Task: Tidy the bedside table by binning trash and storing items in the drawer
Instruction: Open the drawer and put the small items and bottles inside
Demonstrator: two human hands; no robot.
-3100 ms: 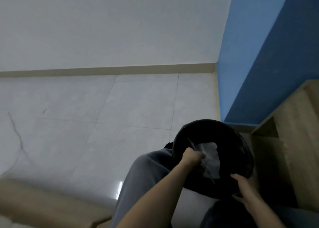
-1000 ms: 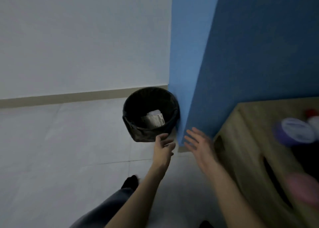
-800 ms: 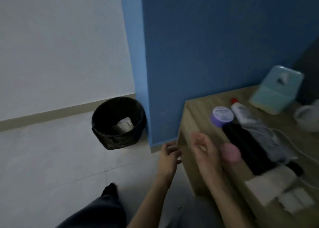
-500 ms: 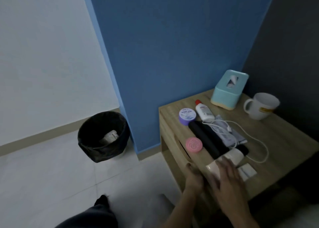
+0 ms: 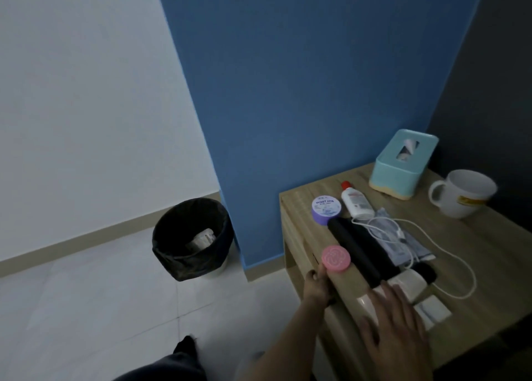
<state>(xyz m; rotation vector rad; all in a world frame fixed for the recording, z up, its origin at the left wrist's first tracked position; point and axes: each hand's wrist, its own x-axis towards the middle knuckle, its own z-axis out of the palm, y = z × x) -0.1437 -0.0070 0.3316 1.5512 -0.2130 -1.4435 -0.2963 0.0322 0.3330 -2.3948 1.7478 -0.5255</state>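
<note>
A: Which way does the black tube (image 5: 352,246) lie?

B: Flat on the table (image 5: 489,268). Its long axis is slanted, with the far end by the jar (image 5: 326,209) and the near end by the white packets (image 5: 431,313). The bottle (image 5: 356,202) lies on its side roughly parallel to it, red cap towards the blue wall (image 5: 316,92).

A: Any writing?

B: The jar lid reads "MOIST HYA"; the smaller print is too fine to read. The bottle's label and the yellow mark on the mug (image 5: 463,194) are unreadable. The pink tin (image 5: 336,258) has only a raised flower pattern.

A: The hands?

B: The left hand (image 5: 316,285) is at the drawer front (image 5: 296,236), just below the tin, fingers curled. Whether they grip the pull slot I cannot tell. The right hand (image 5: 400,331) is flat with fingers spread over the packets at the near edge, holding nothing; whether it touches them is unclear.

A: And the rest?

B: A white cable (image 5: 449,255) loops across the middle of the table. The tissue box (image 5: 403,164) stands at the back, and the mug's handle points towards it.

A: What has changed?

B: Three seconds ago both hands held the bin (image 5: 192,241) by the person's knees. Now it stands on the floor against the blue wall with paper (image 5: 203,238) inside. Over the last half second the hands have barely moved.
</note>
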